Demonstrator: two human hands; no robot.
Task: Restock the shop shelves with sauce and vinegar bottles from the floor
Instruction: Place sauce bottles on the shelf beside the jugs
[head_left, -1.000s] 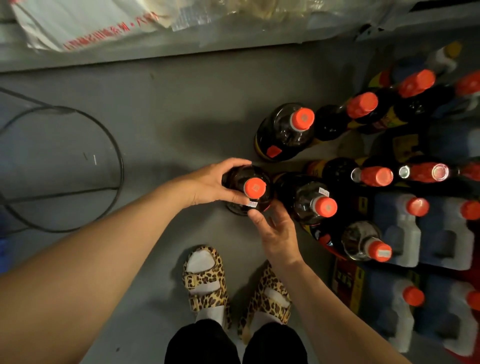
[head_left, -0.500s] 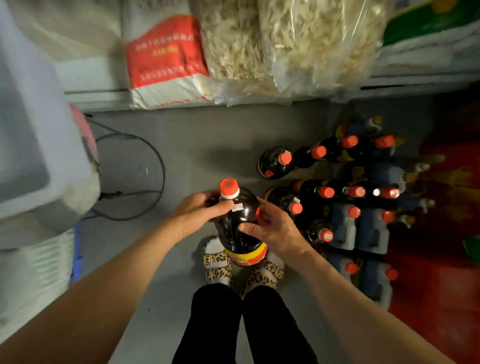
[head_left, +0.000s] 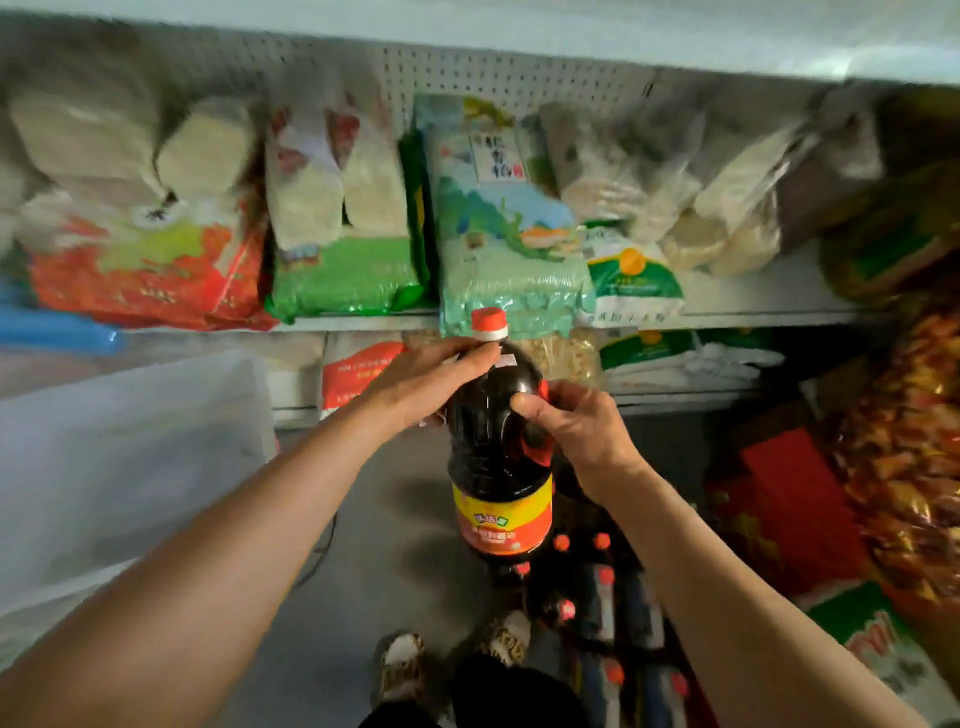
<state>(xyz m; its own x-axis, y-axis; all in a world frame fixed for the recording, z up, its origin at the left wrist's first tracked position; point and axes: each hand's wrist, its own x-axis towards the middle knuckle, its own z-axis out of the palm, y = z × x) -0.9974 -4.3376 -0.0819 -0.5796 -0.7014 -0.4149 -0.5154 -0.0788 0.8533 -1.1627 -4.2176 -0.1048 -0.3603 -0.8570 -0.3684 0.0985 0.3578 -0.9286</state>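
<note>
Shop shelving (head_left: 753, 306) with a pale pegboard back is filling the upper part of the view; bagged dry goods are lying packed along it — a red and green sack (head_left: 150, 270) at the left, a green-bottomed bag (head_left: 348, 280) beside it, and a tall mint-green bag (head_left: 509, 244) carrying dark Chinese characters too blurred to read. A lower shelf is showing a white sack with a red panel (head_left: 358, 371), its writing also unreadable. A translucent plastic bin (head_left: 119, 457) is sitting at the left, its edges smeared by blur.

In the middle a person is holding a large sauce bottle (head_left: 496, 457) upright in the air, in front of the shelves and above the grey floor (head_left: 374, 545); its dark, ribbed plastic body is glossy, its cap red over a white ring, and its yellow and red label is bearing small print that cannot be made out. The left hand (head_left: 421, 384) is curling around the shoulder just under the neck; the right hand (head_left: 576, 431) is clamping the red side handle, thumb pressing on the dark body.

Below, more red-capped bottles (head_left: 582, 582) are standing on the floor — partly hidden behind the held bottle and the right forearm; leopard-print sandals (head_left: 402, 665) are showing at the bottom edge.
</note>
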